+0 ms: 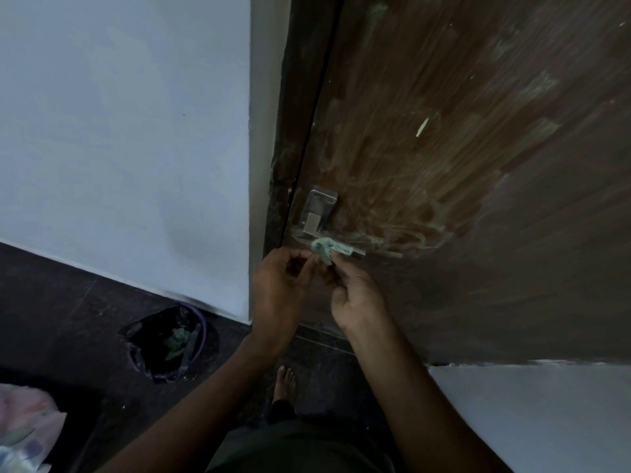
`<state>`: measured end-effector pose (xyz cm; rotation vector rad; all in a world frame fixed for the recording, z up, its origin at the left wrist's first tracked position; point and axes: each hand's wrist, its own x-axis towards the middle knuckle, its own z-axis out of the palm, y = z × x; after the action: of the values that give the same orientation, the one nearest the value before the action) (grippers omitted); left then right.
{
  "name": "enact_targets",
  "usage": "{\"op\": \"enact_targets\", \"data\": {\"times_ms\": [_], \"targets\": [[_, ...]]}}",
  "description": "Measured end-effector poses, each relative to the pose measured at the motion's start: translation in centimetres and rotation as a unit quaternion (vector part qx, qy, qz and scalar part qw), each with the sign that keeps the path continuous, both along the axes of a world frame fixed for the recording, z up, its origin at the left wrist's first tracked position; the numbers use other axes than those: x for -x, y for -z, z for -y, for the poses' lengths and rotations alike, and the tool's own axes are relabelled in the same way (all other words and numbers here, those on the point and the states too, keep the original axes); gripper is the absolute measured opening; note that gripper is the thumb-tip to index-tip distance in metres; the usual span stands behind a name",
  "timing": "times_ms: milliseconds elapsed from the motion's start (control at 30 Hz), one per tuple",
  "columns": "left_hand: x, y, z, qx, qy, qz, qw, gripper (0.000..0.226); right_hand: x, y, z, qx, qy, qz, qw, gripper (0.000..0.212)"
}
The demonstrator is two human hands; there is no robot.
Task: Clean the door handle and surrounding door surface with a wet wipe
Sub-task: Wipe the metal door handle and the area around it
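Note:
A brown wooden door [478, 165] fills the upper right, smeared with pale greenish streaks. Its metal handle plate [319, 209] sits near the door's left edge, and the lever [358, 251] runs to the right, partly hidden. A crumpled pale green wet wipe [327, 249] is bunched just below the plate, over the lever. My left hand [280, 285] and my right hand [355, 298] meet under the handle, and the fingertips of both pinch the wipe.
A white wall [119, 131] stands to the left of the dark door frame [290, 131]. On the dark floor, a bin with a black bag [167, 339] holds greenish scraps. A patterned cloth [24, 428] lies bottom left. My bare foot [285, 380] is below the hands.

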<state>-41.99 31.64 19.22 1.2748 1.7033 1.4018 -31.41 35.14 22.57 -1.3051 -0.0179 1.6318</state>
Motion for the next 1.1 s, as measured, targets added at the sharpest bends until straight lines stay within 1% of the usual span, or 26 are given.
{"op": "enact_targets", "data": {"times_ms": [67,133,233,300,367,467,533,567,633,700,733,800,867,967,1033,1100], "targets": [[0.5,0.0,0.0,-0.003,-0.011,-0.011,1.000,0.007,-1.0,0.4,0.0,0.007,0.013,0.027,1.000,0.020],[0.8,0.1,0.0,-0.007,-0.022,-0.025,0.999,0.010,-1.4,0.6,-0.1,0.011,0.019,0.034,0.999,0.010],[1.3,0.1,-0.1,-0.018,-0.016,-0.043,0.999,0.013,0.3,0.1,-0.5,0.023,-0.027,0.016,0.999,0.005],[1.5,0.1,-0.2,-0.031,-0.005,-0.081,0.996,0.017,2.4,-0.3,-0.8,0.031,-0.075,-0.019,0.997,0.007],[1.7,-0.1,-0.4,-0.041,-0.008,-0.108,0.993,0.019,4.2,-0.5,-1.2,0.033,-0.095,-0.055,0.993,0.015],[2.2,-0.1,-0.6,-0.056,-0.025,-0.121,0.991,0.020,4.5,-0.3,-1.2,0.012,-0.081,-0.084,0.993,0.016],[2.5,0.1,-0.6,-0.069,-0.020,-0.133,0.989,0.019,2.8,0.0,-0.8,0.002,-0.059,-0.066,0.996,0.013],[2.6,0.2,-0.6,-0.073,-0.015,-0.138,0.988,0.019,1.7,0.3,-0.6,-0.002,-0.039,-0.048,0.998,0.017],[2.5,0.4,-0.7,-0.068,-0.011,-0.131,0.989,0.021,0.2,1.0,-0.6,-0.007,-0.004,-0.027,1.000,0.025],[2.2,0.5,-0.8,-0.051,-0.015,-0.110,0.993,0.025,0.3,1.4,-1.0,-0.014,0.000,-0.029,0.999,0.027],[2.1,0.5,-0.9,-0.045,-0.018,-0.097,0.994,0.026,0.9,1.4,-1.2,-0.015,-0.011,-0.038,0.999,0.027],[1.9,0.4,-1.1,-0.042,-0.025,-0.081,0.996,0.026,2.4,1.4,-1.7,-0.023,-0.051,-0.059,0.997,0.018],[1.9,0.2,-1.3,-0.040,-0.027,-0.073,0.996,0.027,3.1,1.5,-1.9,-0.040,-0.074,-0.072,0.994,0.019],[2.0,0.1,-1.3,-0.036,-0.033,-0.070,0.996,0.026,1.3,1.8,-1.7,-0.049,-0.041,-0.075,0.995,0.022],[2.0,0.1,-1.4,-0.027,-0.033,-0.070,0.997,0.028,-0.3,2.1,-1.4,-0.059,-0.018,-0.076,0.995,0.017],[1.8,0.1,-1.3,-0.021,-0.030,-0.075,0.997,0.028,-0.6,2.2,-1.4,-0.066,-0.040,-0.083,0.994,0.017]]}}
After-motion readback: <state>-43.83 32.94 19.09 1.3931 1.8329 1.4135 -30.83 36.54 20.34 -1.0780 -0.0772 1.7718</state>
